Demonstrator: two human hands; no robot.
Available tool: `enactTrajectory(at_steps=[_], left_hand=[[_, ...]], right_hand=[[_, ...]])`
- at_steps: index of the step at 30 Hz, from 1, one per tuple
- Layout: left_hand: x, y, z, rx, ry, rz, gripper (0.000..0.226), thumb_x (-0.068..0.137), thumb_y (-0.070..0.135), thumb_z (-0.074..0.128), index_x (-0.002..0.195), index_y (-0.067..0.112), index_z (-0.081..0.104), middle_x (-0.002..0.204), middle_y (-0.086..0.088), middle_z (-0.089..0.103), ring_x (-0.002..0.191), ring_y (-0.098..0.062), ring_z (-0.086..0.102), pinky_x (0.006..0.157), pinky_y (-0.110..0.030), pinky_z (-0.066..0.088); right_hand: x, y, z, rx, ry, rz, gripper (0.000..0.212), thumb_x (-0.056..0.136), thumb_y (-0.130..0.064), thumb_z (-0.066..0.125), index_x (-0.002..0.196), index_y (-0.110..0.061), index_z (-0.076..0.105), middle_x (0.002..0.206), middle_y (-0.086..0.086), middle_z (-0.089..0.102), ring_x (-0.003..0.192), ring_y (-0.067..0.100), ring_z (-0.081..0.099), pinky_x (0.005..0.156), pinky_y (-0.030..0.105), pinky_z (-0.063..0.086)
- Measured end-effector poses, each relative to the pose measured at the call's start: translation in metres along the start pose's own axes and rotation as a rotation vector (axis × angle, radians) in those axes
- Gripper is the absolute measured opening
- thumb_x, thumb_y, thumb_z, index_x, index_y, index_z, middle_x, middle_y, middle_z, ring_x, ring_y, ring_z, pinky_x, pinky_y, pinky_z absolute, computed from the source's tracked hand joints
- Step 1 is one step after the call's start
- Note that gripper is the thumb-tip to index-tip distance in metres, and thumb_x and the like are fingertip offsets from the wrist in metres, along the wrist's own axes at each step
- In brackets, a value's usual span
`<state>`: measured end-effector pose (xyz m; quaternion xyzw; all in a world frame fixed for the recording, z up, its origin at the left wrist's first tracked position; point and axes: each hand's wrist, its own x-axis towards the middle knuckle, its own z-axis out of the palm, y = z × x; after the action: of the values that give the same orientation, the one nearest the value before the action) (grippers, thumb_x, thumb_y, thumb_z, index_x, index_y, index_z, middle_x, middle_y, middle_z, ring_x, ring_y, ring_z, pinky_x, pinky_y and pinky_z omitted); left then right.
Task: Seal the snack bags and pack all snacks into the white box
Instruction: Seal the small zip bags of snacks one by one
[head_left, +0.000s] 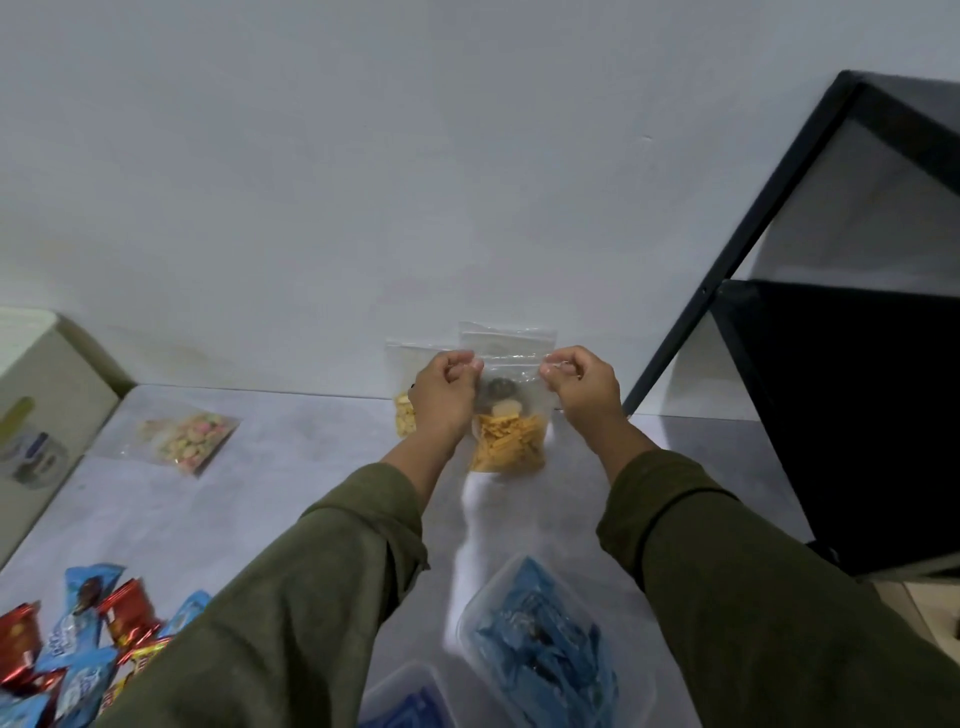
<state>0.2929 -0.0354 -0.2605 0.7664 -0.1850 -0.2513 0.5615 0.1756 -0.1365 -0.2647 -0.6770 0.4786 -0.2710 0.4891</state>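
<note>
I hold a clear zip bag of orange chips (508, 441) upright above the grey table (270, 493). My left hand (444, 397) pinches the left end of its zip strip and my right hand (582, 387) pinches the right end. Behind my left hand stands a second clear bag with pale yellow crackers (404, 415), mostly hidden. A flat clear bag of small pastel candies (184, 441) lies at the left of the table. A clear plastic container (550, 649) holding blue wrapped snacks sits near me.
A heap of red and blue snack packets (72, 639) lies at the near left. Another clear container (410, 696) with blue wrappers shows at the bottom edge. A black metal shelf frame (810, 322) stands at the right. A beige appliance (41, 405) is at the far left.
</note>
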Motion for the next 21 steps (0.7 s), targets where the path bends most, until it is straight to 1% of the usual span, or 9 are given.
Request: enactTrajectory(at_steps=[1,4,7,8,10,11,15,18,21], left_hand=[[0.000,0.002,-0.002,-0.010,-0.004,-0.001,0.026,0.091,0.024,0.060,0.115,0.016,0.063,0.108,-0.001,0.067,0.095,-0.011,0.059,0.071,-0.011,0.040],[-0.001,0.009,-0.011,-0.035,-0.002,0.022,0.033,0.090,0.023,0.063,0.122,0.017,0.060,0.115,-0.002,0.066,0.103,-0.011,0.060,0.086,-0.012,0.040],[-0.005,0.017,-0.024,-0.046,-0.009,0.056,0.035,0.089,0.020,0.064,0.123,0.015,0.059,0.117,-0.004,0.065,0.098,-0.005,0.057,0.079,0.002,0.035],[-0.007,0.020,-0.030,-0.051,-0.013,0.064,0.034,0.089,0.020,0.064,0.123,0.015,0.059,0.118,-0.005,0.065,0.096,-0.004,0.056,0.082,0.000,0.037],[-0.012,0.022,-0.044,-0.061,-0.017,0.073,0.032,0.089,0.021,0.063,0.121,0.016,0.060,0.118,-0.004,0.066,0.093,-0.004,0.057,0.097,-0.018,0.044],[-0.016,0.023,-0.053,-0.059,-0.021,0.078,0.032,0.089,0.022,0.063,0.120,0.017,0.060,0.118,-0.004,0.066,0.092,-0.004,0.057,0.099,-0.023,0.044],[-0.034,0.023,-0.101,-0.060,-0.022,0.100,0.031,0.091,0.023,0.060,0.122,0.017,0.059,0.122,-0.004,0.064,0.097,-0.005,0.056,0.091,-0.016,0.038],[-0.048,0.014,-0.151,-0.053,-0.012,0.100,0.032,0.092,0.026,0.059,0.123,0.018,0.058,0.123,-0.003,0.063,0.110,-0.013,0.058,0.092,-0.018,0.037],[-0.061,-0.002,-0.211,-0.070,0.020,0.079,0.032,0.091,0.026,0.059,0.122,0.018,0.058,0.123,-0.004,0.062,0.113,-0.017,0.057,0.093,-0.022,0.040]], right_hand=[[-0.001,-0.002,0.000,0.004,0.008,0.003,0.006,0.085,-0.018,0.066,0.089,-0.020,0.064,0.085,0.002,0.062,0.086,0.022,0.060,0.084,0.036,0.051],[-0.005,-0.009,0.000,-0.012,0.046,-0.009,0.023,0.085,-0.016,0.067,0.107,-0.014,0.062,0.096,0.002,0.058,0.089,0.017,0.055,0.087,0.029,0.047],[-0.014,-0.025,0.001,-0.053,0.127,-0.055,0.032,0.087,-0.016,0.066,0.118,-0.018,0.056,0.112,-0.001,0.048,0.100,0.010,0.050,0.085,0.022,0.041],[-0.017,-0.030,0.001,-0.065,0.150,-0.069,0.033,0.087,-0.017,0.065,0.119,-0.019,0.056,0.115,-0.002,0.046,0.102,0.009,0.047,0.084,0.021,0.039],[-0.026,-0.041,0.005,-0.065,0.172,-0.088,0.033,0.087,-0.018,0.065,0.119,-0.021,0.056,0.120,-0.001,0.046,0.104,0.009,0.046,0.085,0.021,0.039],[-0.033,-0.047,0.008,-0.060,0.176,-0.096,0.033,0.087,-0.018,0.066,0.118,-0.022,0.056,0.122,0.000,0.046,0.105,0.010,0.047,0.086,0.022,0.040],[-0.065,-0.072,0.035,-0.060,0.159,-0.134,0.033,0.087,-0.019,0.066,0.117,-0.024,0.055,0.124,0.002,0.047,0.104,0.011,0.047,0.086,0.022,0.039],[-0.098,-0.089,0.068,-0.072,0.134,-0.173,0.034,0.086,-0.021,0.066,0.118,-0.022,0.055,0.124,0.005,0.048,0.102,0.013,0.048,0.087,0.024,0.040],[-0.137,-0.104,0.115,-0.075,0.074,-0.176,0.036,0.085,-0.021,0.067,0.119,-0.021,0.055,0.124,0.007,0.048,0.100,0.015,0.048,0.088,0.027,0.042]])
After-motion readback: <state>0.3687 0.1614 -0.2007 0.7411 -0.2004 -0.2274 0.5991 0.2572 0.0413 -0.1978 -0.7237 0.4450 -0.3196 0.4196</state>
